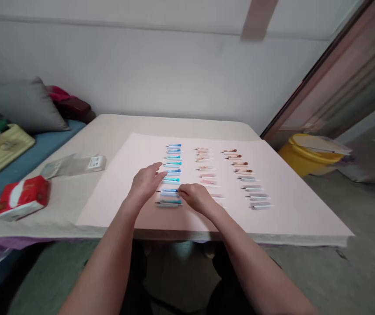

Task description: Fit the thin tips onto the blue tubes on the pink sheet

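A large pale pink sheet (292, 205) covers the low table. On it lie three columns of small pen-like items: a blue column (173, 162), a pink column (206, 168), and a brown-to-grey column (251, 186). My left hand (145, 183) hovers at the left of the blue column, fingers stretched out and apart, holding nothing. My right hand (196, 197) rests palm down at the lower end of the blue column, its fingertips pinching the end of a blue item (169, 191). It hides the near end of the pink column.
A red and white tissue pack (21, 197) and a clear packet with a white label (75, 165) lie on the table's left. A grey pillow (23, 105) and bedding sit far left. A yellow bucket (302, 157) stands on the floor at right.
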`<state>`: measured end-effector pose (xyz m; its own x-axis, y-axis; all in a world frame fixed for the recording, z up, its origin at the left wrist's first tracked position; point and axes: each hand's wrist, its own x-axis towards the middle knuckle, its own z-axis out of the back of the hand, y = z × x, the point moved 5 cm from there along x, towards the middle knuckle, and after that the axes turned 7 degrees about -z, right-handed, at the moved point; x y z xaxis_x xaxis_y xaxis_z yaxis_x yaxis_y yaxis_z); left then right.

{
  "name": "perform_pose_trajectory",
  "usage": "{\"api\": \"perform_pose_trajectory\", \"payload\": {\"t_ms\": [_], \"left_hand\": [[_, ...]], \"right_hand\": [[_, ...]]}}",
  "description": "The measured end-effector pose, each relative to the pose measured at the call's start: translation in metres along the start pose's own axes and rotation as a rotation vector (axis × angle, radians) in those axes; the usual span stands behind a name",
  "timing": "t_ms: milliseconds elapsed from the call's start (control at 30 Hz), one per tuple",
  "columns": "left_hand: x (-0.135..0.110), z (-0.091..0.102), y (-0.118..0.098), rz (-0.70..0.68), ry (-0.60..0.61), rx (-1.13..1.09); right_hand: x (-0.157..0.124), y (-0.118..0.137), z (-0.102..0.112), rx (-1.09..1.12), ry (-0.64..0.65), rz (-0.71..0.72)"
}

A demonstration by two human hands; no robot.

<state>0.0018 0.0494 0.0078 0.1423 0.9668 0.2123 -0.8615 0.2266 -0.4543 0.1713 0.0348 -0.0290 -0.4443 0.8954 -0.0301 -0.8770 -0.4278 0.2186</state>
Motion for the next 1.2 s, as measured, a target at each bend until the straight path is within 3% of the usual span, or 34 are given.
{"api": "perform_pose_trajectory", "payload": {"t_ms": [167, 333, 533, 833, 967, 1200], "left_hand": [[-0.015, -0.008, 0.019, 0.049, 0.084, 0.094], [-0.023, -0.008, 0.016, -0.003, 0.119, 0.127], [-0.027, -0.028, 0.011, -0.097, 0.342, 0.113], [-0.038, -0.032, 0.013, -0.06, 0.472, 0.066], [-0.037, -0.034, 0.013, -0.076, 0.484, 0.122], [-0.031, -0.035, 0.015, -0.072, 0.398, 0.199]], "right_hand": [[-0.013, -0.009, -0.019, 0.003, 0.07, -0.018], [-0.015, 0.0, -0.025, -0.028, 0.127, -0.006], [-0.013, 0.01, -0.035, -0.126, 0.178, -0.017], [-0.014, 0.018, -0.041, -0.126, 0.193, 0.023], [-0.013, 0.022, -0.042, -0.132, 0.166, 0.031], [-0.014, 0.032, -0.045, -0.115, 0.163, 0.064]]}}
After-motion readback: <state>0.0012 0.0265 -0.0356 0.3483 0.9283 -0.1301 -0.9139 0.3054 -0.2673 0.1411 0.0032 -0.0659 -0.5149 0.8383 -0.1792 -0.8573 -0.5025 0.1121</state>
